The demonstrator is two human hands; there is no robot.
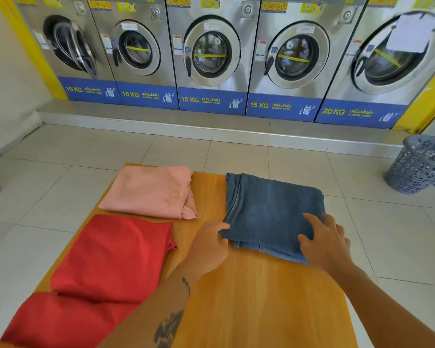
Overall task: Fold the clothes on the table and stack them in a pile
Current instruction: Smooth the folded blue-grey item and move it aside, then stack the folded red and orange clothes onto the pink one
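Note:
Folded blue jeans (269,209) lie on the far right of the wooden table (256,297). My left hand (210,247) touches the jeans' near left corner, fingers curled at the edge. My right hand (324,241) rests flat on the jeans' near right part, fingers spread. A folded pink garment (151,190) lies at the far left. A red garment (106,267) is spread along the near left side, running off the bottom of the view.
A row of steel washing machines (211,54) stands on a raised step behind the table. A grey perforated laundry basket (419,164) sits on the tiled floor at the right. Bare wood shows between my forearms.

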